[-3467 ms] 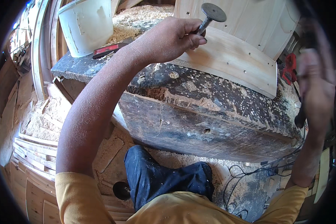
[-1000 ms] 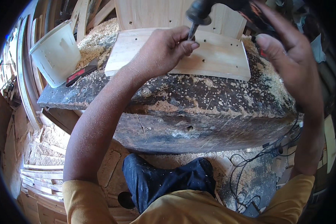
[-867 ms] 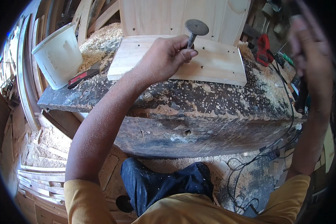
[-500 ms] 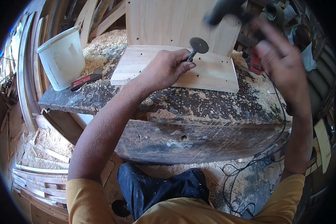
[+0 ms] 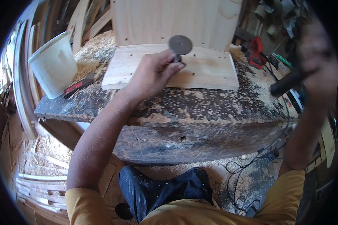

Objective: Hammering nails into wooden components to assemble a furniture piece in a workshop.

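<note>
My left hand (image 5: 154,71) is closed round the shank of a metal punch-like tool (image 5: 180,45) with a wide, flat, round top. It is over a pale wooden board (image 5: 214,73) dotted with small dark holes; the tool's lower end is hidden behind my fingers. Behind that board rises a wider upright wooden panel (image 5: 176,20), with more holes along its lower edge. Off to the right, blurred by motion, my right hand (image 5: 321,63) grips a dark hammer (image 5: 287,83). The hammer is raised to the right of the boards, apart from the round top.
The boards rest on a dark, chip-spattered workbench (image 5: 199,107). A white bucket (image 5: 53,67) and a red-and-black hand tool (image 5: 79,85) stand at left, near sawdust (image 5: 97,47). A red tool (image 5: 256,52) lies at right. Black cables (image 5: 234,183) trail on the floor.
My right hand has swung the hammer outward and lower, to the right, away from the round-topped tool. My left hand still holds that tool; the view has shifted slightly.
</note>
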`<state>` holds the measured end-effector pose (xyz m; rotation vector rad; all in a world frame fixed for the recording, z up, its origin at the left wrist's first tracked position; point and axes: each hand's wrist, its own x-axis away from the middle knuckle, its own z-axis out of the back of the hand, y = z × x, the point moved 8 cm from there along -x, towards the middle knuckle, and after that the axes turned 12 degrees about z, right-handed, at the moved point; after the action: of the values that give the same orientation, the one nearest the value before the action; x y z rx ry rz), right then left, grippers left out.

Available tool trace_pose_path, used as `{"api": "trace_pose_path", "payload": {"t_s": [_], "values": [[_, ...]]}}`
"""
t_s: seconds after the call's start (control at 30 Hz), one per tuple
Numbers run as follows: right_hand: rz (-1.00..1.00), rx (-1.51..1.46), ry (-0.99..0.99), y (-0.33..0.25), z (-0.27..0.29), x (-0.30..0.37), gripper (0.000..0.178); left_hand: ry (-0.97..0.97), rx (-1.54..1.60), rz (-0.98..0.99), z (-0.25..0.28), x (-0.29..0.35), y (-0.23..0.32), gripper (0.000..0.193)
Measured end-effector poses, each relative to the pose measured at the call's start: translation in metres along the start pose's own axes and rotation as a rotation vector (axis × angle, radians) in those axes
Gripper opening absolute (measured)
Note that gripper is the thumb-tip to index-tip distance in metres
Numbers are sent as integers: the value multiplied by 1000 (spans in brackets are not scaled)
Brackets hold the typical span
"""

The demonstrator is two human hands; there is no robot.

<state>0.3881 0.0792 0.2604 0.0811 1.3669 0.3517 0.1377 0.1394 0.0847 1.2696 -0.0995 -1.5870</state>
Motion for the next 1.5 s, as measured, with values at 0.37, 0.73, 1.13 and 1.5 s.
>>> {"api": "trace_pose_path", "payload": {"t_s": [0.37, 0.73, 1.13, 1.5], "values": [[-592, -123, -213, 48, 49, 66, 55, 35, 356, 86, 2, -2, -10, 13], [-394, 236, -21, 35, 119, 136, 49, -327, 25, 71, -128, -69, 36, 18], [-524, 86, 280, 75, 246, 145, 34, -359, -164, -64, -135, -72, 46, 22], [-763, 321, -284, 93, 120, 148, 48, -369, -95, 42, -130, -71, 22, 23]]}}
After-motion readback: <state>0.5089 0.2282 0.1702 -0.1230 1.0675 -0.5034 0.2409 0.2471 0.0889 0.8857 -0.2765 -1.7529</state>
